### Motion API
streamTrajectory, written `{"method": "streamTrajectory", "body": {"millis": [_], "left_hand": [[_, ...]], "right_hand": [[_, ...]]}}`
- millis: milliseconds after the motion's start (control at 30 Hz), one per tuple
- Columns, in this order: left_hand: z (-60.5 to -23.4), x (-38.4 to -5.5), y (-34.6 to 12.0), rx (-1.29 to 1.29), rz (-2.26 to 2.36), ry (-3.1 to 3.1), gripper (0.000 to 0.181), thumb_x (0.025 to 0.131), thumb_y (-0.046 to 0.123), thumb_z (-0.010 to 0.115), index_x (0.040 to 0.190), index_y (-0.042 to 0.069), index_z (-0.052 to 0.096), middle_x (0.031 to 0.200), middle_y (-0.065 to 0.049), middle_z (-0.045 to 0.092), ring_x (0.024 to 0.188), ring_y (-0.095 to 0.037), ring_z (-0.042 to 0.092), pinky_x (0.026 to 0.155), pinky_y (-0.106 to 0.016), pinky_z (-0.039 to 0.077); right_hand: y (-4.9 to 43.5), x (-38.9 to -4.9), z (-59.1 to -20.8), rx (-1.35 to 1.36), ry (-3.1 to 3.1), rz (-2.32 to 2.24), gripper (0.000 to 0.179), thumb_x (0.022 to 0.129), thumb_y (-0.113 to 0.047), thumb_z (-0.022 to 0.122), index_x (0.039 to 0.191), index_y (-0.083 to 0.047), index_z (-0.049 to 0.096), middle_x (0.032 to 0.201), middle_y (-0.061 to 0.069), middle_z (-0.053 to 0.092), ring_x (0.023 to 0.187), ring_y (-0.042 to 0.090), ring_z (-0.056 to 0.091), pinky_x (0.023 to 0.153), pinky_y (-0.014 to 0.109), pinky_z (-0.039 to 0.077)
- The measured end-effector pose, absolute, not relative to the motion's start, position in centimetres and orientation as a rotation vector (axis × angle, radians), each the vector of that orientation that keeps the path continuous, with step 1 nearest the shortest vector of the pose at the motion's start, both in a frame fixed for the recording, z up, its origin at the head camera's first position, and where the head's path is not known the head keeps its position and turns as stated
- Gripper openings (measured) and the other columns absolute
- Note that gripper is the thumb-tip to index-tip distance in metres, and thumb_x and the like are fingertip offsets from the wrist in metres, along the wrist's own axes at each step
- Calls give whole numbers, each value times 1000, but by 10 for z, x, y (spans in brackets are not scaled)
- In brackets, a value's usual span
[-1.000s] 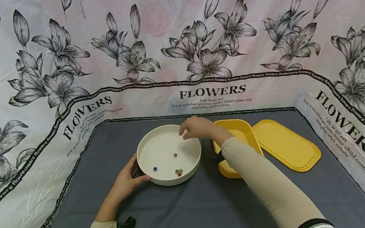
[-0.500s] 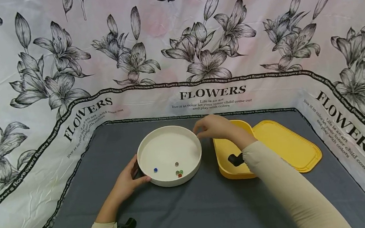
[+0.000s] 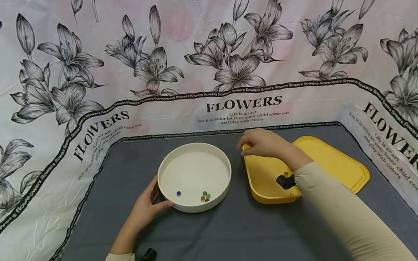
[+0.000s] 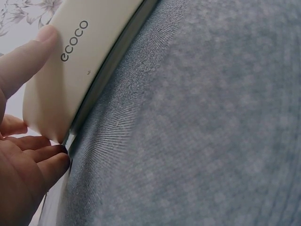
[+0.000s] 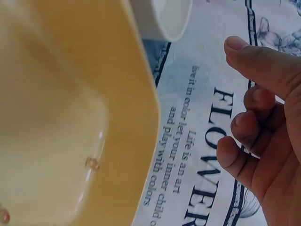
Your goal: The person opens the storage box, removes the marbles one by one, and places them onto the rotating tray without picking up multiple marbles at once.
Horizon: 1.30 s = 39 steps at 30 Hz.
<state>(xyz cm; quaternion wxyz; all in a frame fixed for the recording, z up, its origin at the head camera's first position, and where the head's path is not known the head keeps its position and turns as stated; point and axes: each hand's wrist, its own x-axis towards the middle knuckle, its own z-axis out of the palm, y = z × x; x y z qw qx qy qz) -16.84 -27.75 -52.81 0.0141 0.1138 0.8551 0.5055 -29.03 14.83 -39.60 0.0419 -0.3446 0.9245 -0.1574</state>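
Note:
A white round tray (image 3: 194,170) stands on the grey cloth, its side marked "ecoco" in the left wrist view. My left hand (image 3: 146,205) holds its left rim, the thumb against the outer wall (image 4: 75,61) and the fingers round the lower edge. Inside lie a blue marble (image 3: 178,193) and, closer to the front, a small cluster of marbles (image 3: 205,196) in green, red and brownish tones. Over the back of a yellow box (image 3: 264,180) hovers my right hand (image 3: 265,143), fingers loosely bent. The right wrist view shows thumb and fingers apart, nothing between them.
Small clear marbles (image 5: 92,163) lie inside the yellow box. Its yellow lid (image 3: 330,160) rests on the cloth to the right, partly behind my right arm. A floral-printed white sheet (image 3: 241,76) rises behind the grey cloth (image 3: 206,245).
My right hand has moved right, from above the tray to above the yellow box. A brownish marble has rolled forward in the tray to the cluster. My left hand has stayed put.

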Motion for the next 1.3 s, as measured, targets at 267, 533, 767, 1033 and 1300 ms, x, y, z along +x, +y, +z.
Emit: {"method": "streamTrajectory", "body": {"millis": [267,533,767,1033,1300], "left_hand": [[-529,-170,-278,359,1582,2661,111,84,27,86,166,10,13,167,-19,25,153,-38,28,123,-51,31],[-528,-170,-278,338,1584,2657,113,84,29,87,166,9,12,167,-19,25,154,-37,27,124,-52,29],[-525,-171,-275,330,1602,2648,109,85,21,85,166,8,12,167,-22,25,154,-39,25,124,-55,28],[-527,-170,-274,324,1611,2634,109,86,17,85,165,6,10,167,-23,22,154,-41,24,124,-57,26],[-527,-170,-274,334,1595,2645,112,84,29,86,166,8,12,167,-21,25,154,-39,26,124,-55,28]], "right_hand": [[180,-282,-399,-1046,2851,-482,21,94,-26,77,113,-16,79,91,-4,59,85,18,55,74,34,50],[207,-275,-406,-984,2889,-473,20,91,-27,80,110,-20,80,92,-1,52,86,18,46,73,35,41],[227,-274,-417,-879,2867,-480,22,88,-24,84,109,-18,81,93,4,50,86,22,43,71,37,35],[244,-273,-428,-858,2831,-406,21,85,-23,86,104,-20,81,96,9,52,88,22,43,72,36,36],[254,-270,-434,-994,2819,-249,21,78,-21,91,97,-22,82,94,3,52,84,20,40,73,34,34]]}}
